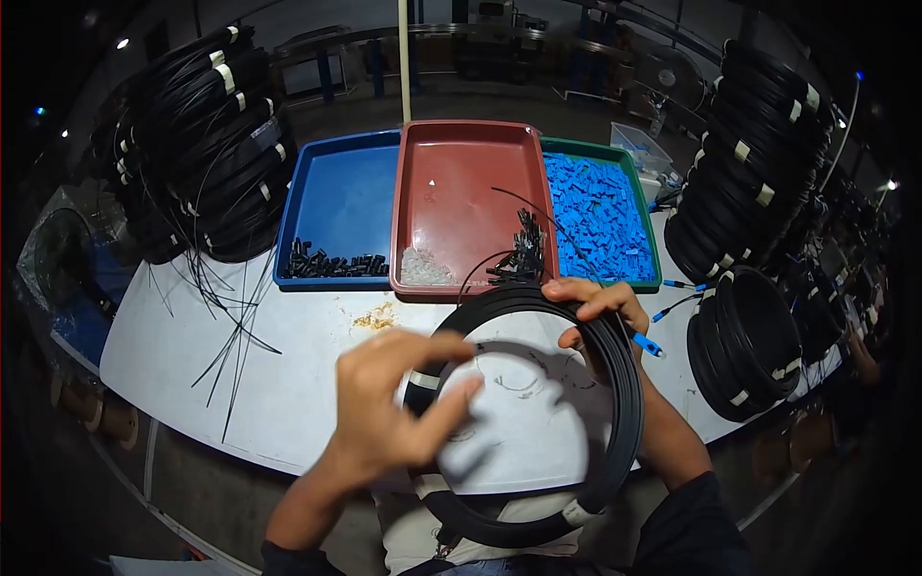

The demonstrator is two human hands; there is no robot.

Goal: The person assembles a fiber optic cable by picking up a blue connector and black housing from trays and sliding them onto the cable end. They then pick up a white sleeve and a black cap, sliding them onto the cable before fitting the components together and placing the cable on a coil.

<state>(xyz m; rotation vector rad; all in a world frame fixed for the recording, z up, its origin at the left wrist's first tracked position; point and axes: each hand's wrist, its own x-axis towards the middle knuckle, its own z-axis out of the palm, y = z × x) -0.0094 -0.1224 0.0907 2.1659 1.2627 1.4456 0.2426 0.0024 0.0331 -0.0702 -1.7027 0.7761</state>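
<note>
A coil of black cable [626, 413], bound with pale tape, is held upright in front of me over the table edge. My right hand [610, 312] grips its upper right side, thumb inside the ring and fingers over the outside. A blue connector [648, 345] on a cable end sticks out just beside that hand. My left hand [389, 408], slightly blurred, is at the coil's left side, thumb and fingers apart with nothing visible between them. One loose black cable end [528, 202] curves up above the coil.
Behind the coil stand a blue tray [336, 192] with black parts, a red tray [461, 182] with clear and black parts, and a green tray [651, 240] full of blue connectors [595, 211]. Stacked cable coils [206, 144] rise at left, more coils [759, 173] at right, on the white table [173, 336].
</note>
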